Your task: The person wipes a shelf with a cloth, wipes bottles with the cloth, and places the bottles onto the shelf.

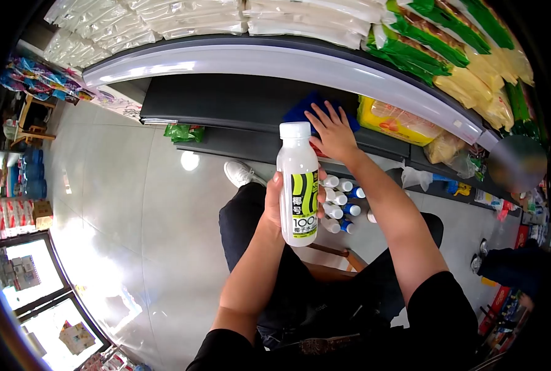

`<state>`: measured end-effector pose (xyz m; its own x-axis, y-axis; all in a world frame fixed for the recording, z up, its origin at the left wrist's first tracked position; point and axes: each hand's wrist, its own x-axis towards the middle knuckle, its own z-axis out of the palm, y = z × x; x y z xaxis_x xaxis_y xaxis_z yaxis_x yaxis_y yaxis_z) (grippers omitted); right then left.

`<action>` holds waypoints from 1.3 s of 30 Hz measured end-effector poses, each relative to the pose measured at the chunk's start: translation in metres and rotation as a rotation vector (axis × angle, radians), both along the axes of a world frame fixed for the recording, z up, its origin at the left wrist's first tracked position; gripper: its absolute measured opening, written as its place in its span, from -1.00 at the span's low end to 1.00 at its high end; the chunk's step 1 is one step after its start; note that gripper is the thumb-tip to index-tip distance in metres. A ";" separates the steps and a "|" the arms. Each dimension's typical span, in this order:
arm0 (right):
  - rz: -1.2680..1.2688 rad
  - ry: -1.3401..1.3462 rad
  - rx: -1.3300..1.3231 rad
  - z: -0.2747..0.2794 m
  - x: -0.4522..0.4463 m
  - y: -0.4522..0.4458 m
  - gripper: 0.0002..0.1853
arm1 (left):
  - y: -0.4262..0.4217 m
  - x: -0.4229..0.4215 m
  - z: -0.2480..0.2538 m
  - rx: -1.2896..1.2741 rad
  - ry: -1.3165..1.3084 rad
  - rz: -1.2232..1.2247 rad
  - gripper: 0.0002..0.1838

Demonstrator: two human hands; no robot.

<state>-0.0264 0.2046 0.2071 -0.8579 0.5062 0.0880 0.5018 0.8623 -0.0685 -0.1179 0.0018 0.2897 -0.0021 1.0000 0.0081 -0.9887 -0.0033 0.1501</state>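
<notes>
My left hand (274, 201) is wrapped round a white bottle (297, 185) with a white cap and a green and black label, held upright in front of me. Fingers spread, my right hand (334, 133) lies on a blue cloth (315, 111) on the dark lower shelf (226, 102). The cloth is pressed flat under the palm and fingers. Below that hand, several bottles with white or blue caps (340, 201) stand on the floor, partly hidden behind the held bottle and my right arm.
White packages (306, 18) and green-and-yellow packages (442, 49) fill the upper shelf. A yellow pack (396, 120) sits right of the cloth. A green packet (184, 133) is at the shelf's left. Another person's legs (510, 266) show at the far right.
</notes>
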 end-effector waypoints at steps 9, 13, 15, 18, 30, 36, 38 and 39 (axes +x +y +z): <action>-0.180 0.733 -1.052 0.059 0.020 -0.037 -0.43 | 0.012 0.005 -0.005 -0.088 0.134 -0.090 -0.16; -0.235 0.880 -1.628 0.124 0.047 -0.097 -0.54 | 0.007 0.020 -0.011 -0.291 0.200 -0.204 -0.16; -0.358 0.932 -1.493 0.128 0.066 -0.120 -0.59 | 0.004 0.024 -0.018 -0.287 0.338 -0.347 -0.19; -0.432 1.148 -1.317 0.116 0.104 -0.145 -0.61 | -0.004 0.046 -0.019 -0.333 0.786 -0.347 -0.32; -0.253 1.315 -1.015 0.227 0.205 -0.156 -0.31 | -0.001 0.133 0.101 0.146 1.307 -0.140 -0.27; -0.186 1.134 -0.772 0.332 0.213 -0.121 -0.44 | 0.034 0.136 0.236 0.208 1.378 0.107 -0.42; -0.134 1.121 -0.649 0.386 0.211 -0.106 -0.48 | 0.054 0.135 0.273 0.296 1.390 0.264 -0.36; -0.098 1.143 -0.658 0.408 0.209 -0.097 -0.49 | 0.063 0.134 0.293 0.331 1.406 0.313 -0.34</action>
